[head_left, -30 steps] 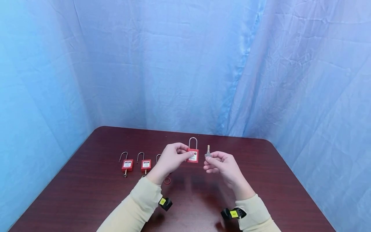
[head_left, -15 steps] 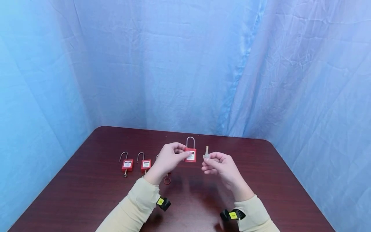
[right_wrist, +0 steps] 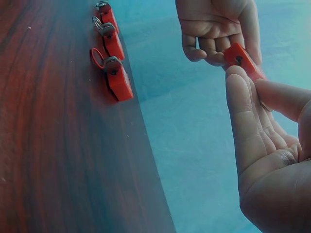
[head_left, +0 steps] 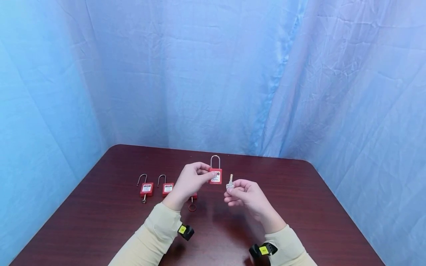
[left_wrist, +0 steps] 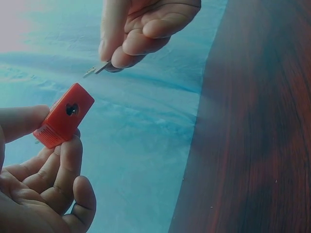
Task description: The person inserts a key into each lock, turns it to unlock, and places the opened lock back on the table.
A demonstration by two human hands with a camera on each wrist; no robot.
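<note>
Blue cloth (head_left: 213,74) hangs behind and to both sides of our dark wooden table (head_left: 100,221). Farthest left of the padlock we hold lie two more red locks (head_left: 146,187), flat on the wood, side by side, shackles pointing toward the cloth, each with a key in its base. A third lock (right_wrist: 119,82) lies just left of ours, mostly hidden behind our wrist in the head view; the right wrist view shows it with a red ring (head_left: 192,207) at its keyed end.

Our left hand (head_left: 189,183) is raised above the table and pinches the padlock (head_left: 215,176) between thumb and curled fingers, shackle upright. The left wrist view shows its underside, keyhole facing out toward the other hand.

Just right of the padlock, our right hand (head_left: 244,194) pinches a key (head_left: 230,181) between thumb and forefinger, the other fingers curled beneath. The blade sticks up in the head view; in the left wrist view its tip points toward the keyhole, near it but apart.

Black wrist cameras (head_left: 186,231) with yellow tags sit below both cream sleeves (head_left: 159,231).
</note>
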